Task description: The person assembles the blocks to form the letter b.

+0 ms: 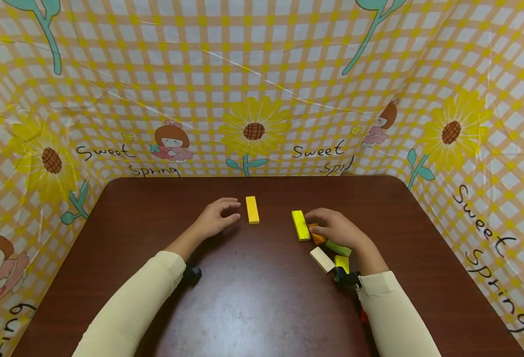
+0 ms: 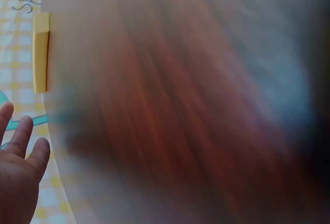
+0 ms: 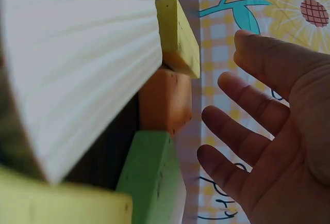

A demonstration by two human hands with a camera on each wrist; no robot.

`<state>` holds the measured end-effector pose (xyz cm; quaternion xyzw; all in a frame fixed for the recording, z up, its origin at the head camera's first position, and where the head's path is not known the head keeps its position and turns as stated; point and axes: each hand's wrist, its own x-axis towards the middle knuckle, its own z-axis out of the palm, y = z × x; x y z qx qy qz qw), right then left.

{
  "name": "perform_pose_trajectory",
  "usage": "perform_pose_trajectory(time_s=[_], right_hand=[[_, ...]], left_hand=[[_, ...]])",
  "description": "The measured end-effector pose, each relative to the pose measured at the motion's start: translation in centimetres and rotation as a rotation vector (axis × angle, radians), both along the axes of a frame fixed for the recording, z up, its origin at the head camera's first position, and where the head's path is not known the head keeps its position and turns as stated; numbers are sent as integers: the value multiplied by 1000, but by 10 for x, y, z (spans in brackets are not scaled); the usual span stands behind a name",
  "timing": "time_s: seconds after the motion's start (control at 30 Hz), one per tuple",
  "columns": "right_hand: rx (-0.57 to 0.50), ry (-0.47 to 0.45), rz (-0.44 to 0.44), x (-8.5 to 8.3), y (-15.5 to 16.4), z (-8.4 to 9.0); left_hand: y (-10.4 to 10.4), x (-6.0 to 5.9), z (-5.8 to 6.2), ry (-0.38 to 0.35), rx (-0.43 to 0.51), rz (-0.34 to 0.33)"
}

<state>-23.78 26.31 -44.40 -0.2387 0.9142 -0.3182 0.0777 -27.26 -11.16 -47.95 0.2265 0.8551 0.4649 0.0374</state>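
On the far middle of the table lies an amber-yellow wooden block (image 1: pixel 252 210). My left hand (image 1: pixel 217 217) is just left of it, fingers loosely bent, apart from the block and holding nothing. Over to the right, my right hand (image 1: pixel 336 229) hovers beside a bright yellow block (image 1: pixel 300 225) and partly covers an orange block (image 1: pixel 317 237). In the right wrist view its fingers (image 3: pixel 242 131) are spread and relaxed, with no block between them. A green block (image 1: pixel 338 248), a pale plain block (image 1: pixel 321 259) and another yellow block (image 1: pixel 342 264) lie below that hand.
The dark brown table (image 1: pixel 244 297) has rounded far corners. Patterned cloth (image 1: pixel 253 64) hangs behind and at both sides. Something red (image 1: pixel 364 316) shows partly from under the right sleeve. Dark wrist cameras (image 1: pixel 192 274) sit at both cuffs, the right one close to the blocks.
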Motion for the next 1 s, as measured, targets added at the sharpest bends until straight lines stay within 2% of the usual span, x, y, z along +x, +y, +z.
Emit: perform_pose_trajectory(time_s=[0.43, 0.8, 1.0], right_hand=[[1, -63, -7, -15, -10, -12], [28, -87, 8, -17, -11, -11], [13, -101, 12, -15, -11, -12]], left_hand=[[27, -16, -12, -11, -91, 25], [39, -18, -10, -69, -167, -8], [40, -17, -13, -78, -174, -15]])
